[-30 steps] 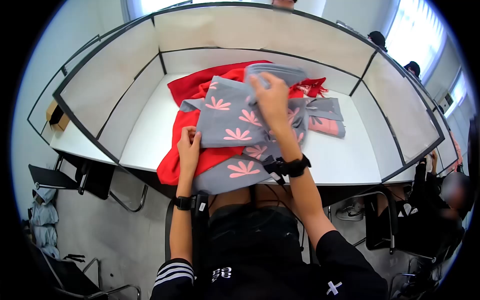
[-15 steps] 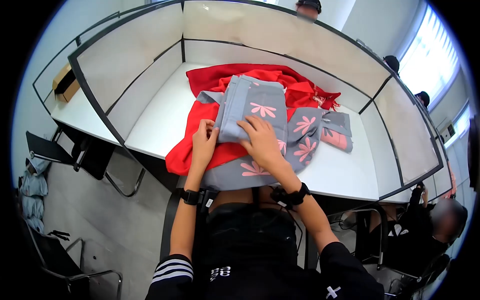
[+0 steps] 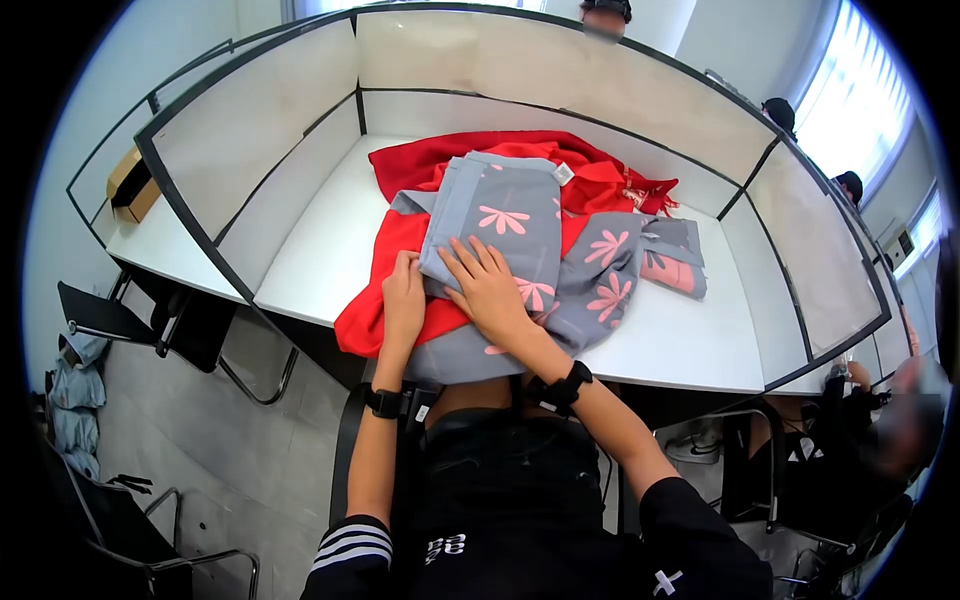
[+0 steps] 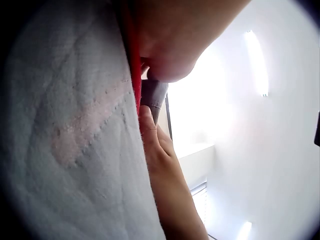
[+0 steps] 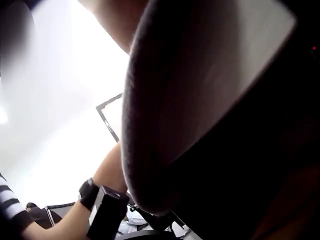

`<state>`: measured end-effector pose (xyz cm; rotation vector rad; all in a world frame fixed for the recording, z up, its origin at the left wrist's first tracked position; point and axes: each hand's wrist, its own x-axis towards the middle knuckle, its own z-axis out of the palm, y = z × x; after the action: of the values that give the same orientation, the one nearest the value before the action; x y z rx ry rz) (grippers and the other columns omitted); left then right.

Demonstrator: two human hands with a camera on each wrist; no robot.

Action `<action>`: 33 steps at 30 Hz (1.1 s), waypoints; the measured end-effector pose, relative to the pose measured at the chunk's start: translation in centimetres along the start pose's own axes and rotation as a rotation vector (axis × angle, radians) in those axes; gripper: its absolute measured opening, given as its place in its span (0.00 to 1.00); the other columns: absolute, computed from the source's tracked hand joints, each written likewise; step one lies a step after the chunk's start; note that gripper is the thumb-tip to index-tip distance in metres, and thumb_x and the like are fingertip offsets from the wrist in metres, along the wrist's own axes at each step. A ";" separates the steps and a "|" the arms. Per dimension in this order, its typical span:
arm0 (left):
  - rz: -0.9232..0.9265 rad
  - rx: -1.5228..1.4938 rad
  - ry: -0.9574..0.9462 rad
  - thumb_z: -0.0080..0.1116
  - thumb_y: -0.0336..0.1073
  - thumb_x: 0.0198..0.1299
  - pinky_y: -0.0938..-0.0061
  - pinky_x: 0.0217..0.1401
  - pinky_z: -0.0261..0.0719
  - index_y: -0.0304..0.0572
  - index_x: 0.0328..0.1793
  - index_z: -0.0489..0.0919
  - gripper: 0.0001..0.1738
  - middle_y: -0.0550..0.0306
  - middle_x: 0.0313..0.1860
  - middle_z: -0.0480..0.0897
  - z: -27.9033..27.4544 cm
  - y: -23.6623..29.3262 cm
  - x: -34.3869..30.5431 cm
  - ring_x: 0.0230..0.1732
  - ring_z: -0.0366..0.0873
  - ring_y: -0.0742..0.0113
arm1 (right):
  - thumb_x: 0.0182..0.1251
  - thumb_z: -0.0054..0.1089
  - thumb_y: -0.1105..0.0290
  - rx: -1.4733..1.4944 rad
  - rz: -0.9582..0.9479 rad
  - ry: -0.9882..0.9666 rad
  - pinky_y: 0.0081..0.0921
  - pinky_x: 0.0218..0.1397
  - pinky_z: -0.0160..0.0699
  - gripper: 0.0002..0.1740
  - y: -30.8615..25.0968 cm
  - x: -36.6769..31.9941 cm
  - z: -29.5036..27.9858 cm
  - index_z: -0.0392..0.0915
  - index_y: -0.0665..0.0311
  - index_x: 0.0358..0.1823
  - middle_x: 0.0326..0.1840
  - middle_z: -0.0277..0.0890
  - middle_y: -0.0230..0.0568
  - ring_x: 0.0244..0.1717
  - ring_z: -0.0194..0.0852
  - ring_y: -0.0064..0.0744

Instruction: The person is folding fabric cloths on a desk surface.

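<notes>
Resting folded on cloth (image 3: 604,285) not yet folded, the grey bundle (image 3: 508,200) is pressed under the splayed right hand (image 3: 488,290); the left hand (image 3: 403,297) is curled alongside, hold unclear.

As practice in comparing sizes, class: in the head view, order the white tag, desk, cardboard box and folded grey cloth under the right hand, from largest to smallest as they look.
1. Desk
2. Folded grey cloth
3. Cardboard box
4. White tag
</notes>
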<state>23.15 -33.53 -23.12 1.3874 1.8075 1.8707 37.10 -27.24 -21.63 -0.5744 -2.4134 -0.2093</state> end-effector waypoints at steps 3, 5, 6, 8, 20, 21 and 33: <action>-0.074 -0.103 -0.048 0.42 0.36 0.68 0.68 0.28 0.68 0.34 0.42 0.70 0.11 0.48 0.25 0.77 -0.7 0.5 0.2 0.25 0.74 0.65 | 0.57 0.61 0.56 0.059 -0.015 -0.094 0.45 0.70 0.50 0.35 0.0 -0.2 -1.6 0.63 0.55 0.67 0.70 0.57 0.47 0.69 0.52 0.49; -0.099 -0.087 -0.063 0.46 0.36 0.66 0.67 0.31 0.70 0.33 0.43 0.70 0.11 0.46 0.28 0.79 -0.5 1.3 0.1 0.27 0.76 0.64 | 0.56 0.61 0.54 0.065 -0.044 -0.122 0.46 0.71 0.49 0.37 1.0 -0.3 -2.3 0.63 0.57 0.66 0.70 0.56 0.51 0.70 0.51 0.52; -0.075 -0.040 -0.065 0.49 0.36 0.64 0.68 0.32 0.71 0.33 0.43 0.70 0.11 0.45 0.28 0.79 -0.4 1.3 -0.1 0.28 0.77 0.63 | 0.57 0.61 0.53 0.111 -0.028 -0.146 0.45 0.71 0.49 0.37 1.9 -0.4 -2.8 0.62 0.60 0.66 0.69 0.56 0.53 0.69 0.51 0.54; -0.024 -0.021 -0.044 0.54 0.34 0.60 0.68 0.35 0.73 0.33 0.45 0.70 0.12 0.43 0.30 0.80 -0.2 0.9 -0.1 0.31 0.78 0.59 | 0.57 0.61 0.53 0.155 -0.013 -0.174 0.45 0.70 0.50 0.37 3.5 -0.9 -3.6 0.62 0.62 0.65 0.68 0.56 0.55 0.69 0.51 0.55; 0.034 0.000 -0.046 0.51 0.31 0.61 0.71 0.32 0.70 0.33 0.45 0.68 0.10 0.48 0.27 0.75 -0.3 1.1 0.0 0.26 0.73 0.63 | 0.62 0.59 0.63 1.628 1.100 0.207 0.27 0.49 0.74 0.25 12.2 -2.0 -5.9 0.65 0.67 0.56 0.47 0.73 0.40 0.46 0.73 0.30; -0.019 -0.025 -0.066 0.51 0.31 0.61 0.73 0.30 0.70 0.34 0.45 0.68 0.10 0.50 0.27 0.76 -0.4 1.3 0.0 0.26 0.72 0.67 | 0.60 0.61 0.63 1.846 1.083 0.091 0.30 0.50 0.74 0.26 12.6 -1.6 -6.2 0.65 0.68 0.56 0.48 0.72 0.42 0.47 0.72 0.33; -0.212 -0.293 -0.177 0.41 0.38 0.69 0.86 0.28 0.62 0.39 0.42 0.72 0.11 0.63 0.28 0.72 -0.8 1.7 0.3 0.26 0.65 0.80 | 0.52 0.63 0.72 1.975 1.099 0.080 0.34 0.53 0.74 0.28 11.2 -0.3 -11.2 0.66 0.72 0.55 0.46 0.72 0.47 0.47 0.74 0.41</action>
<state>23.16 -34.31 -21.41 1.1672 1.4636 1.7572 48.53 -20.56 -13.01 -0.6177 -0.8910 2.1142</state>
